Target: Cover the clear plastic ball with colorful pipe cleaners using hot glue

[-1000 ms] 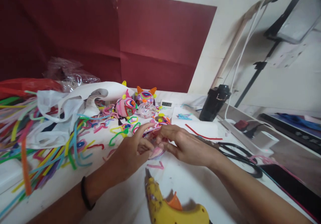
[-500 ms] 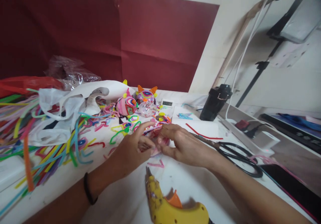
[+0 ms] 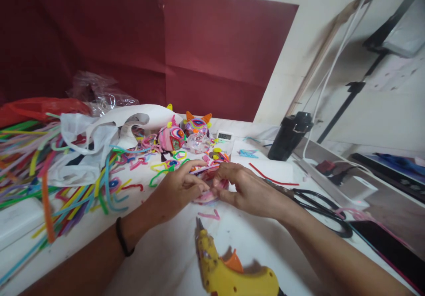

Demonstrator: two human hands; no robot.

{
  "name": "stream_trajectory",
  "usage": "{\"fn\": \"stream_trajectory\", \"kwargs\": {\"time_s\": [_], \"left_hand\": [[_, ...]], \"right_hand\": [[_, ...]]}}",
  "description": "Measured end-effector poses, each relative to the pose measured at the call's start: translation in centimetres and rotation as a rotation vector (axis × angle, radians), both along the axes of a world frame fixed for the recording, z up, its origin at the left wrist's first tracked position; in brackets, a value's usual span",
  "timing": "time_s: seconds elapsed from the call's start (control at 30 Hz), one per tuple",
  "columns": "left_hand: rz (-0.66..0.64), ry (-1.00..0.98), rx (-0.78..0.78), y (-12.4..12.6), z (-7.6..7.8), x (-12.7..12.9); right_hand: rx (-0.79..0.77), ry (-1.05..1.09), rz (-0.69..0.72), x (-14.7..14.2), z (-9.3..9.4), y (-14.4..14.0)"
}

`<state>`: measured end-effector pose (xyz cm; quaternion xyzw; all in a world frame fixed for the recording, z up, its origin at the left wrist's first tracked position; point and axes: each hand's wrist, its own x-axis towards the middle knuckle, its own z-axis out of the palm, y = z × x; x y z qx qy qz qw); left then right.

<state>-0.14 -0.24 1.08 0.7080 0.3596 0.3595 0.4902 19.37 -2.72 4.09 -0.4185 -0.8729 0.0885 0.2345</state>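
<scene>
Both hands meet at a pink, rounded craft piece (image 3: pixel 210 195) on the white tabletop, much of it hidden behind the fingers. My left hand (image 3: pixel 179 187) has its fingers curled round the left side of it. From the right, my right hand (image 3: pixel 244 187) presses bent fingers and thumb against it. Just in front lies a short bent pink pipe cleaner (image 3: pixel 210 215). A yellow glue gun (image 3: pixel 229 271) with an orange trigger rests nearer me, its nozzle pointing toward the hands. Behind the hands stand two decorated balls, one pink (image 3: pixel 170 137) and one with orange ears (image 3: pixel 198 125).
Bundles of coloured pipe cleaners (image 3: pixel 71 209) cover the left side beside cut white paper (image 3: pixel 149 112). On the right lie black-handled scissors (image 3: pixel 318 205), a red pipe cleaner (image 3: pixel 265 175) and a phone (image 3: pixel 387 247). A black bottle (image 3: pixel 289 136) and small digital clock (image 3: pixel 225 136) stand behind.
The whole view has shifted slightly, so everything sits a little further right. The left fingers have moved slightly at the pink piece; both hands stay at it.
</scene>
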Motion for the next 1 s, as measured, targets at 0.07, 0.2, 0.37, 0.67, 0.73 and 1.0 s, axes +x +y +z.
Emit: {"fn": "stream_trajectory", "kwargs": {"time_s": [0.07,0.2,0.37,0.67,0.73,1.0], "left_hand": [[-0.01,0.067,0.057,-0.1,0.0,-0.1],[0.028,0.211,0.212,-0.2,-0.1,-0.2],[0.08,0.293,0.29,-0.3,0.0,0.0],[0.079,0.291,0.328,-0.5,0.2,0.3],[0.084,0.289,0.335,-0.6,0.2,0.3],[0.078,0.247,0.36,-0.7,0.0,0.5]], "right_hand": [[-0.003,0.002,-0.004,0.0,0.0,0.0],[-0.009,-0.003,-0.014,0.0,-0.1,0.0],[-0.017,0.006,-0.013,0.1,0.1,-0.2],[0.001,-0.006,0.001,0.0,0.0,0.0],[0.029,-0.037,0.0,-0.1,0.0,-0.1],[0.121,-0.219,-0.073,-1.1,0.1,-0.9]]}}
